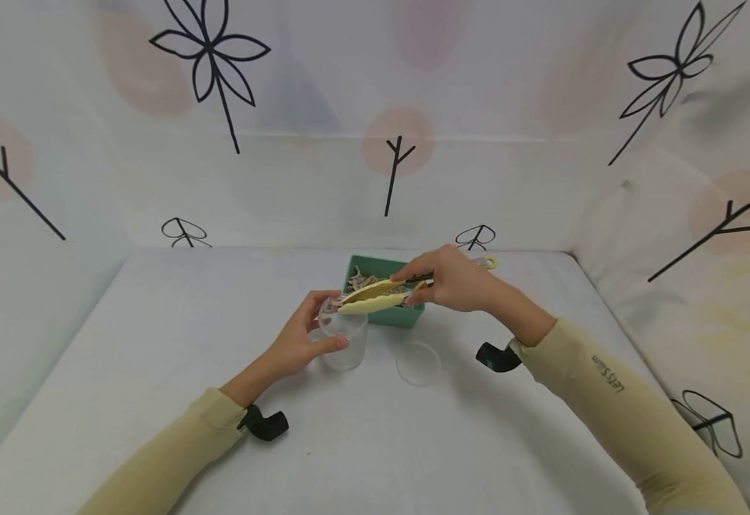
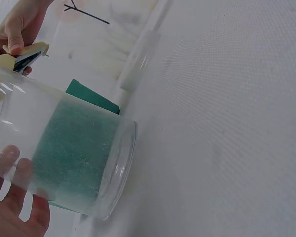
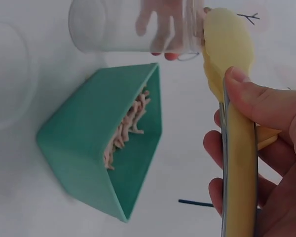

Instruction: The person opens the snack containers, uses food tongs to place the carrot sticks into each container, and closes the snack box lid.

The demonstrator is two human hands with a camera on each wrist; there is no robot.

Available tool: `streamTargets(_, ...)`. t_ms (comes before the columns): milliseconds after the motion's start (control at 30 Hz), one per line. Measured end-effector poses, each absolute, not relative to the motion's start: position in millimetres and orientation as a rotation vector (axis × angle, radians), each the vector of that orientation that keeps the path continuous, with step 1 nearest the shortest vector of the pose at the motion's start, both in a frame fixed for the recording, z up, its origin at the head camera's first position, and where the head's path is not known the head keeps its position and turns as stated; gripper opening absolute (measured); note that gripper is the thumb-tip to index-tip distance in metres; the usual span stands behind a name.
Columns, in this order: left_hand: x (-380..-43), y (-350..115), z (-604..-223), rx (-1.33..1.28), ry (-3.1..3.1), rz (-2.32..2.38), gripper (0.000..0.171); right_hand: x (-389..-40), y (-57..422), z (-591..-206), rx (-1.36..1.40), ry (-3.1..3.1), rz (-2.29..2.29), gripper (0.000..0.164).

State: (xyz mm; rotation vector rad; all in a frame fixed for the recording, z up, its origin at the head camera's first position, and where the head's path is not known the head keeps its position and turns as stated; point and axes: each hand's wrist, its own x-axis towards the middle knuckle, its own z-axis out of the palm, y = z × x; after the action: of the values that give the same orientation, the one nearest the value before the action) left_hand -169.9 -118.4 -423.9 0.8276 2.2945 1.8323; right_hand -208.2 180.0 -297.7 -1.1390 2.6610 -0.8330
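My left hand [image 1: 296,345] grips a clear jar [image 1: 347,352] upright on or just above the table, thumb on the near side and fingers around the far side. In my right hand [image 1: 461,280] I hold yellow-tipped tongs [image 1: 375,302] level over the jar's mouth. Some pale dried shreds show near the tong tips; whether they are still pinched I cannot tell. Behind the jar stands a green box [image 1: 392,317], with more pale shreds [image 3: 130,121] inside. The right wrist view shows the tongs' tips [image 3: 229,44] beside the jar's rim.
A round clear lid [image 1: 418,365] lies flat on the white table, right of the jar and in front of the green box. Black wrist cameras [image 1: 267,423] sit under both sleeves. Printed white cloth walls stand at the back and sides.
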Motion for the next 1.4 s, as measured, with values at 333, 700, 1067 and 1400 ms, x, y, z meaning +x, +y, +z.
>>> streamTargets(333,-169.0,-118.6,-424.8,0.844,2.29,1.837,0.073,-205.7,177.9,-297.1,-1.148,2.677,-0.77,0.043)
streamTargets(700,-171.6,-117.1,-427.2,0.893,2.265,1.879,0.071,-215.5,193.3,-298.7,-1.028,2.748,-0.795,0.058)
streamTargets(1067,-173.2,-118.1,-428.1,0.936,2.252,1.877,0.071,-238.5,207.0,-322.4,-0.752,2.829,-0.52,0.072)
streamTargets(1400,-173.5,-118.1,-426.6,0.974,2.27,1.832,0.074,-259.6,199.2,-329.1,-0.757,2.765,-0.364,0.077)
